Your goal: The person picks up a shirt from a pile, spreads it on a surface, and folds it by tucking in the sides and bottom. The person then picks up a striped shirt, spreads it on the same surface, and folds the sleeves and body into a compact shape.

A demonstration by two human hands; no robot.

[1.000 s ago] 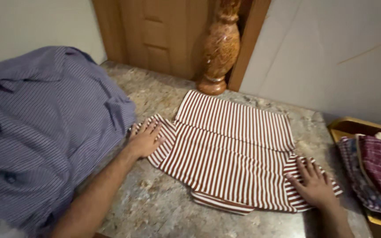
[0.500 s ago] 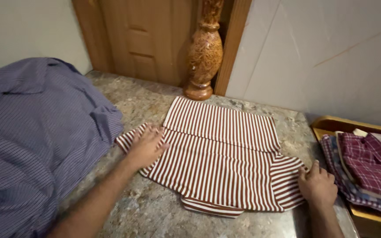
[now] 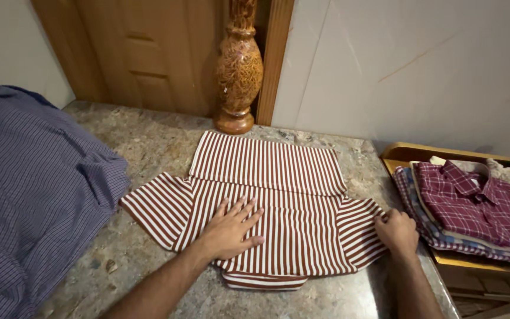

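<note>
A red-and-white striped shirt (image 3: 267,177) lies partly folded on the speckled stone counter (image 3: 143,142), its top edge turned down and both short sleeves spread out. My left hand (image 3: 231,227) rests flat on the middle of the shirt, fingers apart. My right hand (image 3: 398,230) pinches the edge of the right sleeve, fingers curled around the cloth.
A large blue checked shirt (image 3: 25,189) is heaped on the counter's left. At the right, a yellow tray (image 3: 408,155) holds a stack of folded shirts with a maroon plaid one (image 3: 479,204) on top. A carved wooden post (image 3: 239,65) and a wooden door stand behind.
My left hand slid from the left sleeve to the middle of the striped shirt. My right hand went from lying flat on the right sleeve to gripping its edge. The view shifted right.
</note>
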